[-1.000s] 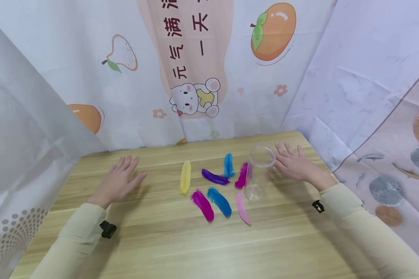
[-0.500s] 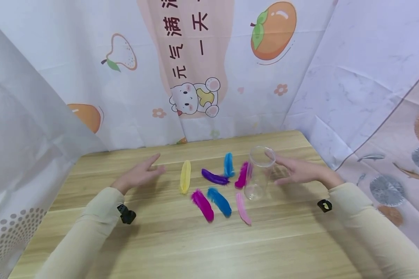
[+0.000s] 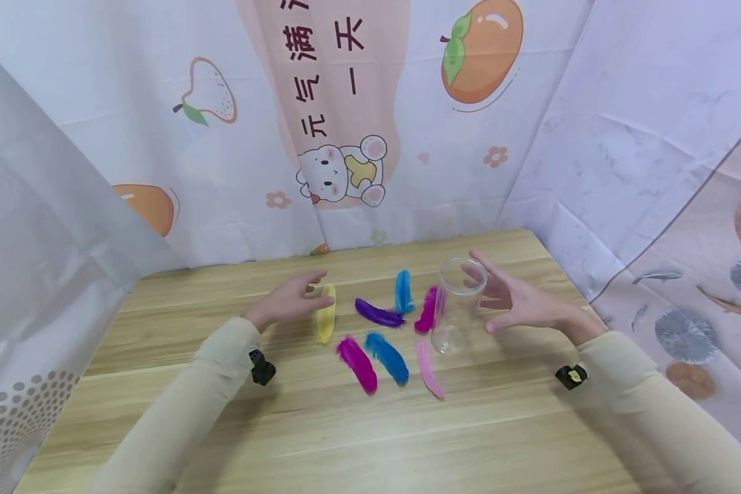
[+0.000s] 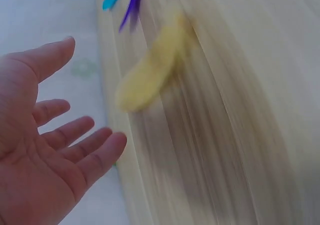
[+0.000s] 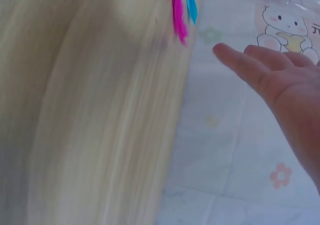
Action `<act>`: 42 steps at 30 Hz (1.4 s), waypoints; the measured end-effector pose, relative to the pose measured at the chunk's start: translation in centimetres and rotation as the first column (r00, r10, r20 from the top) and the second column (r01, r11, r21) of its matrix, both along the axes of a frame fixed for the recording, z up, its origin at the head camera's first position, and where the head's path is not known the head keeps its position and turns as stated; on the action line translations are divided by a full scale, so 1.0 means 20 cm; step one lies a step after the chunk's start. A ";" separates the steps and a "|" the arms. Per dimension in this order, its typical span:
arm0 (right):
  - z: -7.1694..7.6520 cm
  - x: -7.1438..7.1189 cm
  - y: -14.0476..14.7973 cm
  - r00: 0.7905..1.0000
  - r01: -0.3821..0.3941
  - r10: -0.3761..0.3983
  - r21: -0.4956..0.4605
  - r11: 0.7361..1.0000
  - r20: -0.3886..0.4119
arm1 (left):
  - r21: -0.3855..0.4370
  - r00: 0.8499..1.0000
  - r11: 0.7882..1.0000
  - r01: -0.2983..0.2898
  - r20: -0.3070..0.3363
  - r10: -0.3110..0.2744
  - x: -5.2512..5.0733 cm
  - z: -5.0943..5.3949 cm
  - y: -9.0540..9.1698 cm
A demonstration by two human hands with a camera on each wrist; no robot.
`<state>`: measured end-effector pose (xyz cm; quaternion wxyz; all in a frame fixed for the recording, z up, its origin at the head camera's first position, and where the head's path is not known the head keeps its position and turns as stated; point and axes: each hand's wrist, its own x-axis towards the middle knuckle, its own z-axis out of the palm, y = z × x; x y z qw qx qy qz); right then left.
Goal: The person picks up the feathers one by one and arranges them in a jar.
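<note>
Feathers (image 3: 387,358) in pink, blue and magenta lie nearest me, in front of the clear cup (image 3: 455,312) and to its left, spread, I'd guess, so none hides another. The cup stands upright, presumably to keep its mouth reachable. To its right, my right hand (image 3: 525,302) grasps nothing, fingers reaching behind its wall, thumb nearer me; whether they touch it I can't tell. Well left of it, my left hand (image 3: 290,300), loose and empty, hovers over the yellow feather (image 3: 325,324). Beyond the cup hangs a printed curtain (image 3: 444,199).
</note>
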<state>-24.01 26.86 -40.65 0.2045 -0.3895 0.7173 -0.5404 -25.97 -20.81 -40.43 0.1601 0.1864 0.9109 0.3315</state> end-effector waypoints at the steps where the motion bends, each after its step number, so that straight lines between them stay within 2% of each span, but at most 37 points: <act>1: -0.01 0.00 0.00 1.000 -0.002 0.002 -0.009 1.000 0.004 | 0.014 1.000 1.000 0.013 0.008 -0.013 -0.01 0.00 0.03; 4: -0.02 0.00 -0.02 1.000 0.005 -0.005 -0.007 1.000 0.012 | 0.039 0.998 0.998 0.055 0.034 -0.057 -0.02 0.00 0.11; 10: -0.05 0.00 -0.05 0.999 0.039 -0.040 0.021 0.999 0.013 | 0.048 0.990 0.993 0.104 0.088 -0.108 -0.05 0.01 0.29; 15: -0.06 0.00 -0.08 0.998 0.064 -0.064 0.008 0.998 0.001 | 0.052 0.980 0.987 0.155 0.122 -0.160 -0.07 -0.01 0.47; 22: -0.07 0.01 -0.13 0.997 0.074 -0.075 -0.040 0.996 -0.029 | 0.073 0.973 0.981 0.178 0.135 -0.186 -0.10 -0.04 0.69; 27: -0.07 0.03 -0.15 0.995 0.082 -0.085 -0.064 0.995 -0.052 | 0.052 0.976 0.982 0.182 0.112 -0.187 -0.12 -0.09 0.80; 32: -0.08 0.03 -0.18 0.995 0.072 -0.079 -0.097 0.993 -0.066 | 0.019 0.981 0.982 0.186 0.059 -0.186 -0.12 -0.12 0.87; 38: -0.08 0.02 -0.19 0.998 0.048 -0.055 -0.166 0.985 -0.041 | -0.025 0.993 0.993 0.115 0.003 -0.115 -0.10 -0.14 0.95; 42: -0.08 0.02 -0.20 0.997 0.050 -0.058 -0.170 0.984 -0.046 | -0.037 0.997 0.996 0.076 -0.002 -0.076 -0.10 -0.14 0.99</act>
